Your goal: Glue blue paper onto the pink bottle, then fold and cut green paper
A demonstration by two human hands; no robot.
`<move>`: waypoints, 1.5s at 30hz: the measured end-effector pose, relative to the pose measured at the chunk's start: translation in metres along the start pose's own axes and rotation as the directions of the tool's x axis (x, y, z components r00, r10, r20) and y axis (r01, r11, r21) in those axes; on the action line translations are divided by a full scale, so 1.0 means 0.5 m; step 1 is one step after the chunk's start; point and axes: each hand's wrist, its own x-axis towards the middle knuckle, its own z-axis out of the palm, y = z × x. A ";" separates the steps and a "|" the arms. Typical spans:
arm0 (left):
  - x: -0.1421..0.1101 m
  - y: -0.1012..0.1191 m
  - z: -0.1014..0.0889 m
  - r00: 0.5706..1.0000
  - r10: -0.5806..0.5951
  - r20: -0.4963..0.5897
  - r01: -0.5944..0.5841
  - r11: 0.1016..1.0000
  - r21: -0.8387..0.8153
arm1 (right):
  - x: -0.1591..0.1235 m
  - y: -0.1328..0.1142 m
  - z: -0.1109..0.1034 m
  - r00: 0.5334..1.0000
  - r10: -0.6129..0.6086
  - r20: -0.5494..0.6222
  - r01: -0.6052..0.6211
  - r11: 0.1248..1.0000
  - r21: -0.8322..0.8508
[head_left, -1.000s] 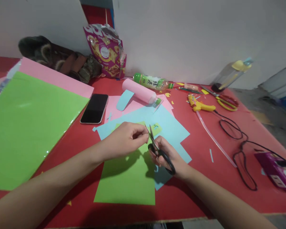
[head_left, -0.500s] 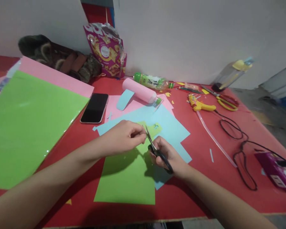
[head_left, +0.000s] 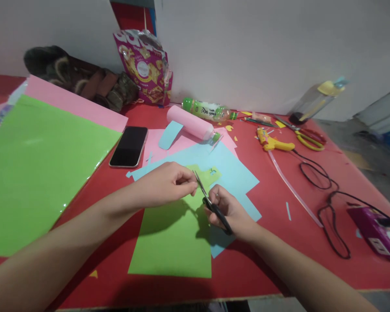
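Observation:
My right hand [head_left: 229, 212] is closed around the black handles of a pair of scissors [head_left: 216, 212], whose blades point up and to the left. The blade tips reach the fingertips of my left hand [head_left: 170, 184]. That hand is pinched; whatever sits between its thumb and finger is too small to make out. Below both hands lies a green sheet of paper [head_left: 172, 249], with a cut-out notch along its far edge. It overlaps light blue paper [head_left: 237, 177]. Beyond it, a pink-wrapped bottle [head_left: 190, 122] with a green cap lies on pink paper [head_left: 154, 141], a blue paper strip [head_left: 170, 135] against it.
Left are a black phone [head_left: 129, 146] and large green sheets [head_left: 45, 173]. At the back stand a purple snack bag [head_left: 144, 69] and a lying tea bottle [head_left: 208, 109]. Right are a yellow glue gun [head_left: 274, 141], its cord, yellow-handled scissors [head_left: 308, 141] and a purple power box [head_left: 373, 234].
The scissors have shifted slightly left and up, their tips now at my left fingertips and the blades closer together. My left hand has moved only slightly.

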 end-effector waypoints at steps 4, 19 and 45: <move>-0.001 0.001 0.001 1.000 -0.007 -0.004 0.007 0.999 -0.033 | 0.002 0.002 0.000 1.000 0.000 -0.013 0.000 1.000 0.025; 0.001 -0.003 0.022 1.000 0.016 0.024 -0.012 0.988 -0.152 | 0.008 -0.001 0.000 0.955 -0.214 -0.205 0.234 0.969 0.075; 0.011 -0.006 0.067 0.991 0.052 0.125 -0.034 0.990 -0.135 | 0.005 -0.010 0.004 0.933 -0.231 -0.274 0.224 0.973 -0.055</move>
